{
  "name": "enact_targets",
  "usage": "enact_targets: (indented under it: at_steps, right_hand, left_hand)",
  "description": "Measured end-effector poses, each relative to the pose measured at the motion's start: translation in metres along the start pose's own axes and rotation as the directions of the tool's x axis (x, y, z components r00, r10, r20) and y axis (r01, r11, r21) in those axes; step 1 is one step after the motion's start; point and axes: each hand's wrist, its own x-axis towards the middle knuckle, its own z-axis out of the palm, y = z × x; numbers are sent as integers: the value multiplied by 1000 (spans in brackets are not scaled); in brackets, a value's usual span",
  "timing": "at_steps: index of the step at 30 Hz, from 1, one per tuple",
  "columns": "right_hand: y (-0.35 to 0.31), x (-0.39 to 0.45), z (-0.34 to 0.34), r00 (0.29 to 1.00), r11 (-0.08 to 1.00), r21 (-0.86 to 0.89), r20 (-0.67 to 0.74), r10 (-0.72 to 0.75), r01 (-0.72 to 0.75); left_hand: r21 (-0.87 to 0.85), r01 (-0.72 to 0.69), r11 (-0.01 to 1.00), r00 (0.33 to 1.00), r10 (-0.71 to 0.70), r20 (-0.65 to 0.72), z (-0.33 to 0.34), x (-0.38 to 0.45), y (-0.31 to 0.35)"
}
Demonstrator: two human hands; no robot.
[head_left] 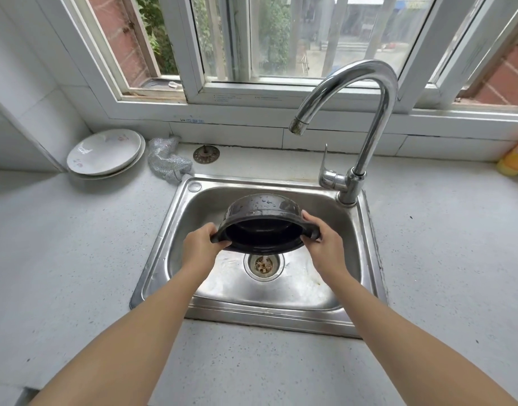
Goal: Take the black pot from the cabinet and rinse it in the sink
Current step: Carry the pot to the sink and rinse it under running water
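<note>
Nearby, plates [105,152] lean beside the sink [175,230].

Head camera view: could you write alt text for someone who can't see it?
Two hands, left hand and right hand, hold a wet black pot tipped toward the viewer over a steel sink. No water runs from the curved faucet; plates sit back left.

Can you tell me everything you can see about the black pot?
The black pot is round and dark, with a small ear-shaped handle on each side. It is tipped on its side above the steel sink, its opening facing the person and slanting down toward the drain. Water drops shine on its outer wall. The left hand grips one handle and the right hand grips the other. It looks empty inside.
</note>
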Motion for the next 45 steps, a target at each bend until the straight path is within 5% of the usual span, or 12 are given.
enact_targets:
  at_steps: [22,33,45]
  right_hand:
    - [-6,-11,-14,997,997,-51,67,-47,51]
    - [-2,-10,-19,980,992,-44,160,121,-116]
    - [-11,-3,-30,934,943,108,210,289,-316]
  left_hand:
    - [8,-3,1000,999,2,36,-6,-19,0]
    - [59,3,998,997,-8,71,-11,-24,3]
    - [-187,46,981,999,-48,-6,-18,-15,30]
